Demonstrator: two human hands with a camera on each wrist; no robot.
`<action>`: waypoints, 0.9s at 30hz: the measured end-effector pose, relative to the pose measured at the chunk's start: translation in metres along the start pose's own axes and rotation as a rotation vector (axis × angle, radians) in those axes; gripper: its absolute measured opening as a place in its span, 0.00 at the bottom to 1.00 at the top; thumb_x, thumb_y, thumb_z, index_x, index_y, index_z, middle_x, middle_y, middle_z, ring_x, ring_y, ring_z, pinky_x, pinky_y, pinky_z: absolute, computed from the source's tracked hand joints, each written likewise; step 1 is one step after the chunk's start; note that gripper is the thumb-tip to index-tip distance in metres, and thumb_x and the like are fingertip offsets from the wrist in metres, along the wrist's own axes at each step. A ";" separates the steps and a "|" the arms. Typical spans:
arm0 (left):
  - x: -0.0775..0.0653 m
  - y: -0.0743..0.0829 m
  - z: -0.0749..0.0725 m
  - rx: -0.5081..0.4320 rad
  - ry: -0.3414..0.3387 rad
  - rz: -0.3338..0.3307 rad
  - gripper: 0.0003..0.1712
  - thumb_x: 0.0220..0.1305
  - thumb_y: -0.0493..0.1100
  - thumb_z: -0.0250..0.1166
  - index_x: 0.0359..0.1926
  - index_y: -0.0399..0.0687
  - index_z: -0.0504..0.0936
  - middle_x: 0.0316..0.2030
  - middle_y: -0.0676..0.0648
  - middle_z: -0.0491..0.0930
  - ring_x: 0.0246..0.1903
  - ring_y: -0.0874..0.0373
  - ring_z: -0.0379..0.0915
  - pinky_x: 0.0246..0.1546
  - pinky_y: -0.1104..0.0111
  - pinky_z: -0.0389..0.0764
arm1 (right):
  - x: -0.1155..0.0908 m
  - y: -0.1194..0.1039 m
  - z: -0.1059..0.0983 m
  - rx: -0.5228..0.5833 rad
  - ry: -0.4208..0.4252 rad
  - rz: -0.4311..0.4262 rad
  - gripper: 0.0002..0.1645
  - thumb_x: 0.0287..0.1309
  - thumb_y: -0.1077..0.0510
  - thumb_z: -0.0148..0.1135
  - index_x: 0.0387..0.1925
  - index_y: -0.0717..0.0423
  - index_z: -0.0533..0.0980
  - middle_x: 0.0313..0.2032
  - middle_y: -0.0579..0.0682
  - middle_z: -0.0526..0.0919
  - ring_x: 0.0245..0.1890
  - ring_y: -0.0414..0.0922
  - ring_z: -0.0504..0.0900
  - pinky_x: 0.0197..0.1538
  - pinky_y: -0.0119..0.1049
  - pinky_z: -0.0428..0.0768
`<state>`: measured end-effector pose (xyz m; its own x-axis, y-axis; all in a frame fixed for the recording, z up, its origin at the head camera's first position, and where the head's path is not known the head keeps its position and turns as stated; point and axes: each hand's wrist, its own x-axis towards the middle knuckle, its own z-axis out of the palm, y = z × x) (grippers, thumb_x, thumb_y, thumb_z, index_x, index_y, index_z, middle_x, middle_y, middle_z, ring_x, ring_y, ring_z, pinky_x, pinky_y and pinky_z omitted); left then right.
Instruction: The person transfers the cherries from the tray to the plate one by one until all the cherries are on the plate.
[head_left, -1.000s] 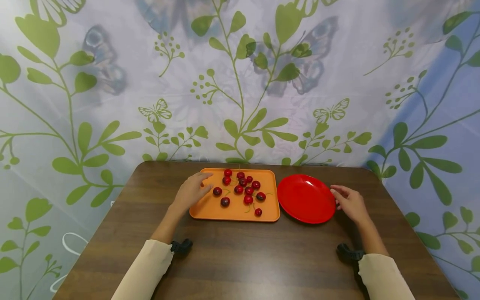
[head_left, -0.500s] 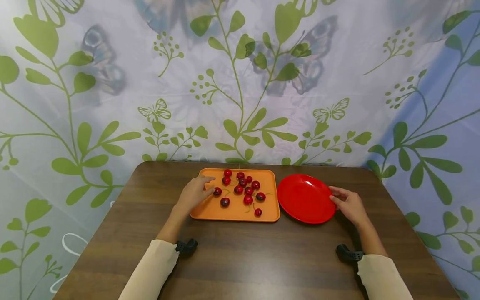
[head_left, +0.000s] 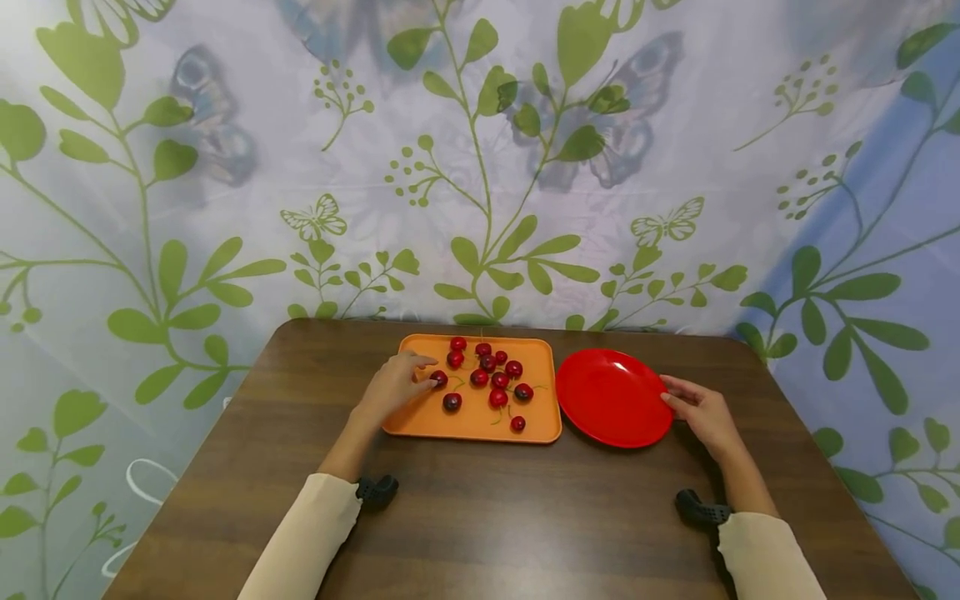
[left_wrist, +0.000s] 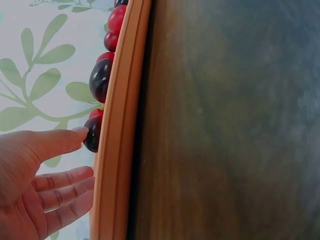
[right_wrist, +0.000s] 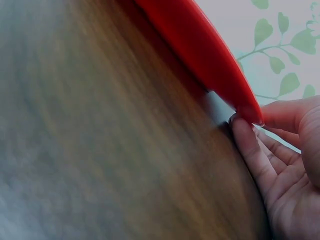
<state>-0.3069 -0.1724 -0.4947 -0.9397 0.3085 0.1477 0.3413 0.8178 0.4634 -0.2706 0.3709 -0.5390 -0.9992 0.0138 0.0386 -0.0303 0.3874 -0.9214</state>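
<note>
On an orange tray [head_left: 420,423] lie several dark red cherries [head_left: 498,397], some with green stems. My left hand [head_left: 392,388] is over the tray's left end, its thumb and forefinger spread around the leftmost cherry [head_left: 439,379]. In the left wrist view the thumb tip is right at that dark cherry [left_wrist: 92,134], while the other fingers reach loosely behind the tray rim [left_wrist: 117,150]. To the right, my right hand [head_left: 701,415] pinches the edge of a red plate [head_left: 615,398]. The right wrist view shows fingers on both sides of the plate's rim [right_wrist: 220,65].
Tray and plate sit side by side toward the back of a brown wooden table [head_left: 525,517]. Behind it hangs a cloth [head_left: 360,167] printed with green leaves and butterflies. Each wrist wears a black camera band [head_left: 377,492].
My left hand has moved right and inward to the leftmost cherry. My right hand has shifted slightly onto the plate's edge and now grips it. Cherries and plate stay in place.
</note>
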 end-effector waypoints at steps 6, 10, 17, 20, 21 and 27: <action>0.003 0.004 0.004 0.009 -0.013 0.007 0.20 0.64 0.45 0.73 0.56 0.45 0.86 0.43 0.42 0.82 0.41 0.50 0.78 0.41 0.55 0.81 | 0.000 -0.004 -0.001 -0.019 -0.005 0.002 0.36 0.68 0.52 0.66 0.70 0.67 0.68 0.40 0.42 0.83 0.34 0.34 0.85 0.39 0.29 0.84; 0.004 0.005 0.008 0.034 -0.028 -0.003 0.20 0.64 0.47 0.73 0.55 0.46 0.87 0.41 0.44 0.81 0.37 0.54 0.76 0.38 0.58 0.80 | -0.001 -0.004 0.000 -0.032 -0.011 0.011 0.37 0.68 0.51 0.66 0.70 0.67 0.68 0.42 0.43 0.83 0.34 0.33 0.84 0.39 0.29 0.84; 0.004 0.009 0.010 0.028 -0.036 -0.040 0.14 0.65 0.48 0.72 0.49 0.48 0.88 0.39 0.48 0.82 0.34 0.56 0.74 0.39 0.60 0.80 | -0.001 0.000 0.001 -0.005 0.000 0.011 0.36 0.67 0.52 0.67 0.69 0.67 0.69 0.39 0.38 0.83 0.34 0.33 0.84 0.38 0.29 0.84; 0.004 0.009 0.008 -0.003 -0.051 -0.058 0.13 0.64 0.46 0.73 0.46 0.47 0.88 0.38 0.48 0.83 0.35 0.56 0.76 0.40 0.59 0.81 | 0.000 0.001 0.001 0.003 0.000 0.018 0.36 0.67 0.52 0.67 0.69 0.67 0.68 0.39 0.37 0.83 0.34 0.33 0.84 0.38 0.30 0.84; 0.004 0.008 0.007 -0.010 -0.058 -0.065 0.13 0.64 0.46 0.73 0.47 0.46 0.87 0.38 0.48 0.84 0.35 0.55 0.77 0.41 0.59 0.81 | 0.000 0.000 0.001 0.004 -0.003 0.021 0.36 0.68 0.53 0.66 0.69 0.68 0.68 0.39 0.37 0.83 0.34 0.32 0.84 0.38 0.30 0.84; 0.005 0.007 0.005 -0.009 -0.083 -0.058 0.22 0.65 0.46 0.72 0.56 0.41 0.85 0.37 0.47 0.84 0.34 0.55 0.76 0.42 0.59 0.81 | -0.006 -0.014 0.003 0.023 -0.007 0.031 0.33 0.69 0.58 0.64 0.68 0.71 0.67 0.40 0.42 0.84 0.33 0.33 0.84 0.38 0.29 0.84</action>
<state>-0.3087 -0.1628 -0.4953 -0.9527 0.3002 0.0471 0.2855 0.8312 0.4771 -0.2640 0.3628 -0.5274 -0.9998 0.0187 0.0077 -0.0003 0.3657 -0.9307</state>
